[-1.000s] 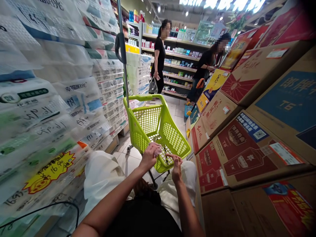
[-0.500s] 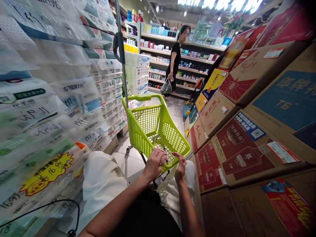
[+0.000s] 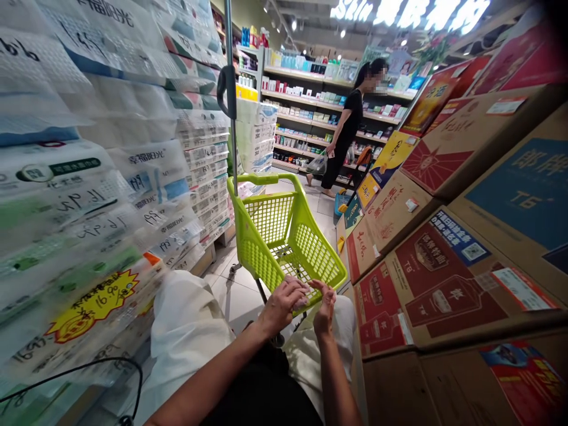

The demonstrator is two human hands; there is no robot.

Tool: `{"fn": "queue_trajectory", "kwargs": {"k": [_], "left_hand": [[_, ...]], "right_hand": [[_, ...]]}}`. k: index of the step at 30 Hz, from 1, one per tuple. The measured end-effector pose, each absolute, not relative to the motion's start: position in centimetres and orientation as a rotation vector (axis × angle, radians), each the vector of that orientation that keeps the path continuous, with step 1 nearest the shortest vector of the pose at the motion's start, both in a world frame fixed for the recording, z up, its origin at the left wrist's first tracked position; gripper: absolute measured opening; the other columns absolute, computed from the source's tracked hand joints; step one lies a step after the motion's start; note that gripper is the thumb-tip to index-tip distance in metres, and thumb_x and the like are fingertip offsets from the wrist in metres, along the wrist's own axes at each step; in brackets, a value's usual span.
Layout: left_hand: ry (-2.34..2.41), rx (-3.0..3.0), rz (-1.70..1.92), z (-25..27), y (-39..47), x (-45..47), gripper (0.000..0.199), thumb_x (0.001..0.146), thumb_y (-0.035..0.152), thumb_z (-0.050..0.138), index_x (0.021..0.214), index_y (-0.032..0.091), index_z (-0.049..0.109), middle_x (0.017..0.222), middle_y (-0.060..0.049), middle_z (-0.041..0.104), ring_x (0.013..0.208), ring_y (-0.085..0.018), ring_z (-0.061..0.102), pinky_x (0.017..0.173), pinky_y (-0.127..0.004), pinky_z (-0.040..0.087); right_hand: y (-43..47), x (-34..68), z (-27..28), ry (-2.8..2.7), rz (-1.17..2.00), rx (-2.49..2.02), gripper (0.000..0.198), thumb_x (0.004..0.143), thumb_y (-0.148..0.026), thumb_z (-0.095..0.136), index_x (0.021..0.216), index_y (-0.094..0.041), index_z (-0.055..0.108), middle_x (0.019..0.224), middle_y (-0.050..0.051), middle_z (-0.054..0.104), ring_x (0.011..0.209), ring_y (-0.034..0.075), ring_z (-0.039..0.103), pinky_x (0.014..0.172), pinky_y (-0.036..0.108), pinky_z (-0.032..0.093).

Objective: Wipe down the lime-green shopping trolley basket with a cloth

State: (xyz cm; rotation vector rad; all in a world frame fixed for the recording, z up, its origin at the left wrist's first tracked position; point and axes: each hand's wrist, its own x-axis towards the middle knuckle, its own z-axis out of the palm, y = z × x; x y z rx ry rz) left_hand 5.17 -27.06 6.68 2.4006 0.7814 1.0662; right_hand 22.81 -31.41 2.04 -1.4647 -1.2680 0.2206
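My left hand (image 3: 280,305) is closed, its fingers curled around a small crumpled, pale pinkish piece (image 3: 302,299), which may be tissue or thin cloth. Just to its right, my right hand (image 3: 325,307) is turned inward, with fingers stretched toward the left hand and nothing plainly in them. Both hands hover above my lap, before the near rim of a lime-green shopping cart (image 3: 266,251). The cart's slatted basket shows its bare floor. Whether either hand touches the rim, I cannot tell.
Stacked tissue packs (image 3: 146,160) with handwritten prices rise close on my left. Cardboard cartons (image 3: 444,272) are piled close on my right. Beyond the cart, a person in black (image 3: 348,124) carries a plastic bag past store shelves (image 3: 297,109). A black cable (image 3: 89,364) loops at lower left.
The view has shifted slightly, so cart and stacks sit a little further right. The person in black has walked to the right. My hands stay close together, the left still around the crumpled piece.
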Motion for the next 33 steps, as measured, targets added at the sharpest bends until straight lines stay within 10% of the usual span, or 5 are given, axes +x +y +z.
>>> {"fn": "queue_trajectory", "kwargs": {"k": [33], "left_hand": [[0.938, 2.029, 1.493, 1.3, -23.1, 4.0, 0.039, 0.091, 0.012, 0.057, 0.125, 0.022, 0.070, 0.130, -0.013, 0.057, 0.133, -0.028, 0.054, 0.117, -0.047, 0.045]], "right_hand": [[-31.3, 19.8, 3.7, -1.262, 0.374, -1.520, 0.074, 0.106, -0.057, 0.007, 0.104, -0.022, 0.072, 0.100, 0.007, 0.079, 0.105, 0.023, 0.070, 0.118, 0.051, 0.024]]}}
